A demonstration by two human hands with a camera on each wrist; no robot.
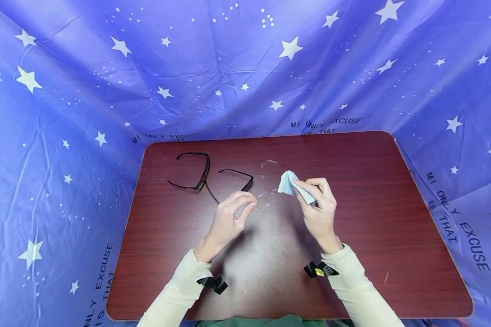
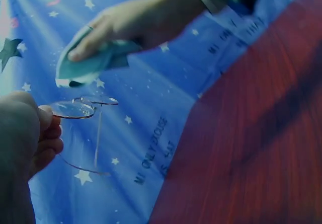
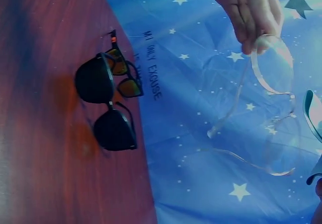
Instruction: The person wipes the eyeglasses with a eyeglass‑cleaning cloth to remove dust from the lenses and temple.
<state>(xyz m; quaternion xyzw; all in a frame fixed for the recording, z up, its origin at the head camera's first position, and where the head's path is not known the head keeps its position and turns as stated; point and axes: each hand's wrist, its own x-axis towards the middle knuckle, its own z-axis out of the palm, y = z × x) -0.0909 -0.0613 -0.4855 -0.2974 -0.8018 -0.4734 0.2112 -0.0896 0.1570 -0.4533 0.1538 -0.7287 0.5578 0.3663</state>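
Observation:
Thin wire-rimmed clear eyeglasses point(image 2: 73, 110) hang in the air over the table, their temples unfolded. My left hand point(image 1: 230, 215) pinches them at one end of the frame between thumb and fingers. A folded light blue cloth point(image 1: 287, 183) is gripped in my right hand point(image 1: 321, 212). In the left wrist view the cloth point(image 2: 83, 69) hovers above the lenses with a gap between. From the head view it hides part of the farther lens. At the right wrist view's edge only a strip of the cloth point(image 3: 316, 114) shows.
Two pairs of dark sunglasses lie on the reddish-brown table point(image 1: 384, 227): one with amber-tinted lenses point(image 3: 130, 87) at the back left, and a black-lensed pair point(image 3: 95, 81) nearer, partly behind my left hand in the head view. A blue star-patterned curtain point(image 1: 212, 68) surrounds the table.

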